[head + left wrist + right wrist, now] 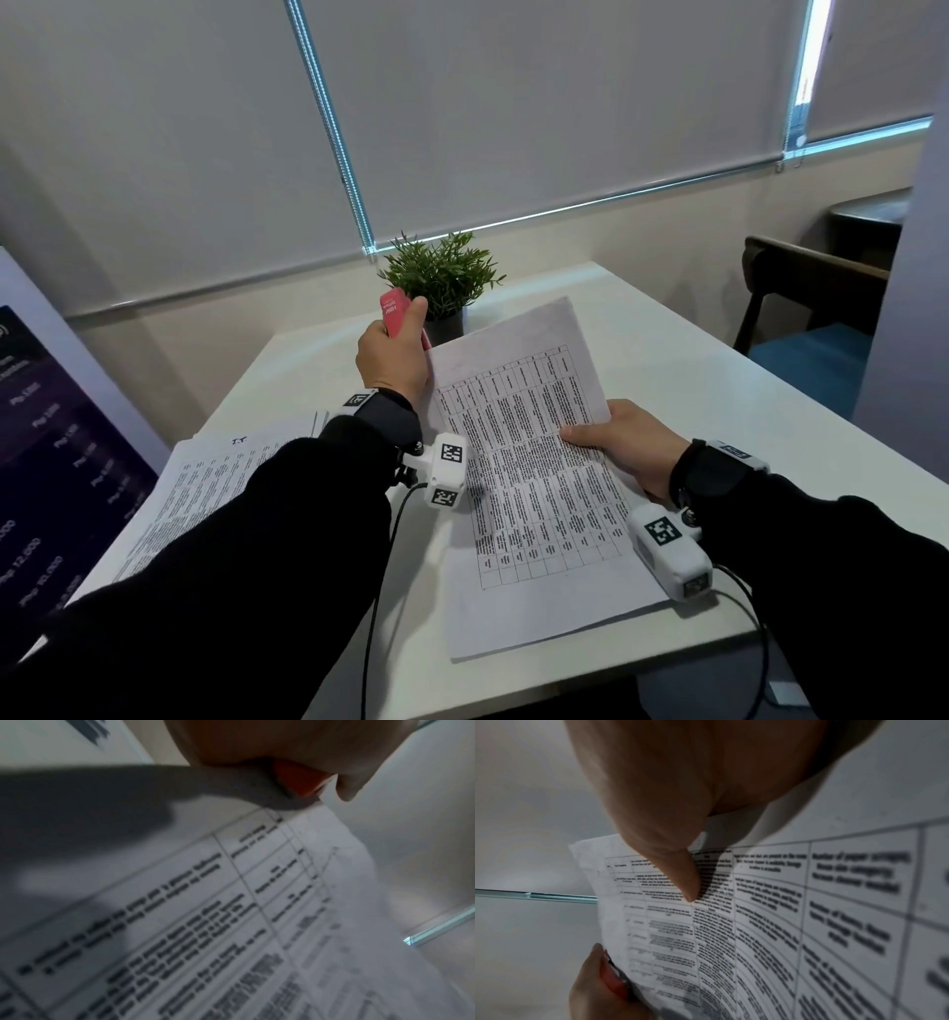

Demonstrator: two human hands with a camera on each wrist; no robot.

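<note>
Left of the worktop (pixel 667 360), the dark banner (pixel 51 462) lists "Php 12,000" and "Php 10,000"; print on the sheet (pixel 539 462) and red stapler (pixel 396 312) is illegible.

The left hand (pixel 295 742) curls round a red object (pixel 299 778) at the top corner of the sheet (pixel 231 902), whose paper bends up to touch it, its printed grid blurred, a pale wall (pixel 424 821) beyond its right edge.

Head view looks down on the printed sheet (pixel 524 462) from above; both wrist views skim it closely from opposite edges.
</note>
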